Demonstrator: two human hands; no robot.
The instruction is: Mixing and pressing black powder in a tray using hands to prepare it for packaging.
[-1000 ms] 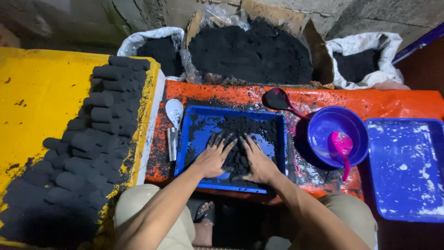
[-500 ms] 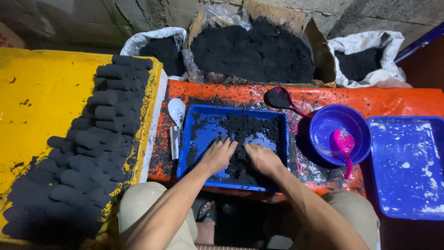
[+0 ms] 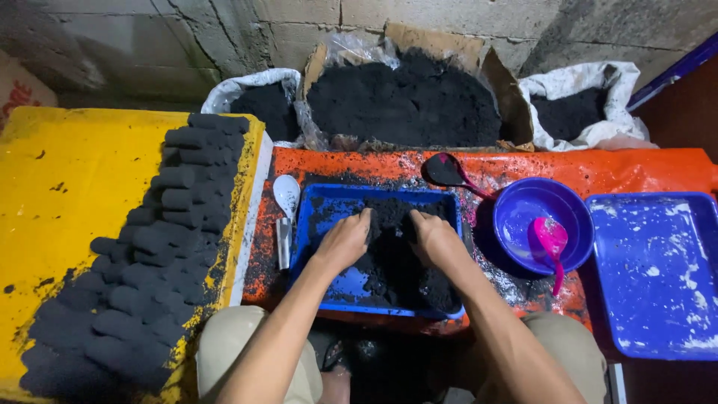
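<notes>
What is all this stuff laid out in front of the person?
blue tray: one, centre, on the orange sheet
black powder heap: one, inside the blue tray
black cylinders: many, rows on the yellow board
yellow board: one, left
white scoop: one, left of the blue tray
purple bowl: one, right of the blue tray
pink spoon: one, in the purple bowl
second blue tray: one, far right, white-speckled
sacks of black powder: three, along the wall
left hand: in the heap
right hand: in the heap
</notes>
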